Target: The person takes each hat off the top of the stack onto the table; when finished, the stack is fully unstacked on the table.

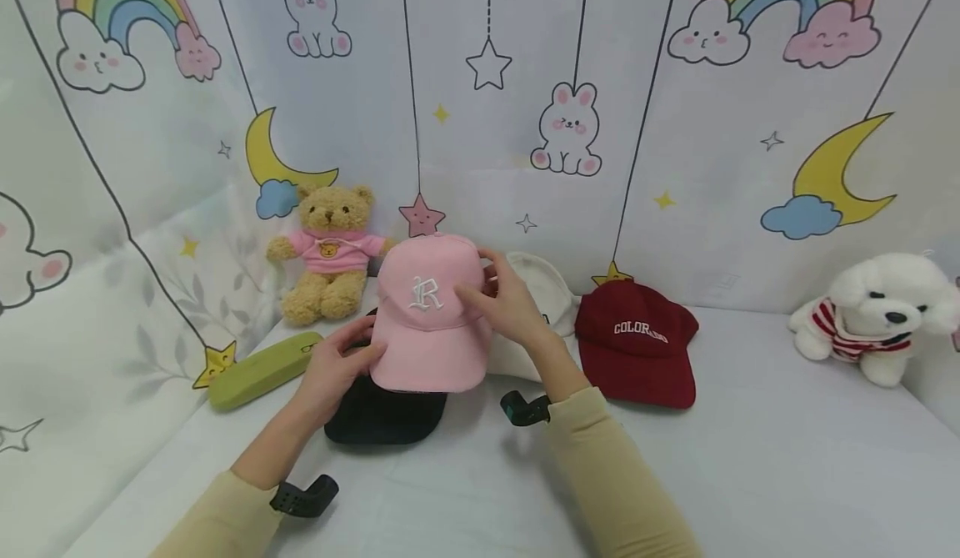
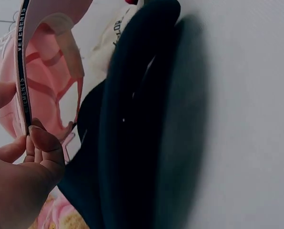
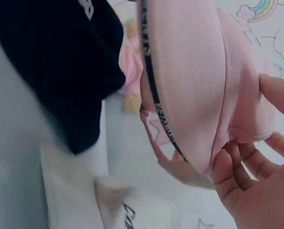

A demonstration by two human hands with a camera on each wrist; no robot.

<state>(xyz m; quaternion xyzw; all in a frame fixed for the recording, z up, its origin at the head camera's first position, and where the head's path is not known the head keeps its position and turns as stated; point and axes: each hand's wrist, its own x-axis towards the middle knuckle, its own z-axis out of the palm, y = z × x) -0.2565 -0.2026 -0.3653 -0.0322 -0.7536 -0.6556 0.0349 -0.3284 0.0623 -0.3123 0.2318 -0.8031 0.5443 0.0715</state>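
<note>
A pink baseball cap [image 1: 429, 312] with a white embroidered letter R is held up between my two hands, its brim toward me. My left hand [image 1: 333, 374] pinches the brim's left edge between thumb and fingers; the left wrist view shows the lettered trim [image 2: 22, 71] along that edge. My right hand [image 1: 513, 299] grips the cap's right side, thumb on the front and fingers behind. Below and behind the pink cap lies a black cap [image 1: 386, 416], partly hidden by it. To the right, a cream cap [image 1: 538, 287] is partly covered by my right hand.
A dark red cap [image 1: 637, 345] lettered COLORADO lies right of the cream one. A teddy bear [image 1: 330, 266] sits at the back left, near a green case [image 1: 262, 370]. At the far right sits a white plush dog [image 1: 873, 316]. A patterned cloth [image 1: 487, 133] hangs behind.
</note>
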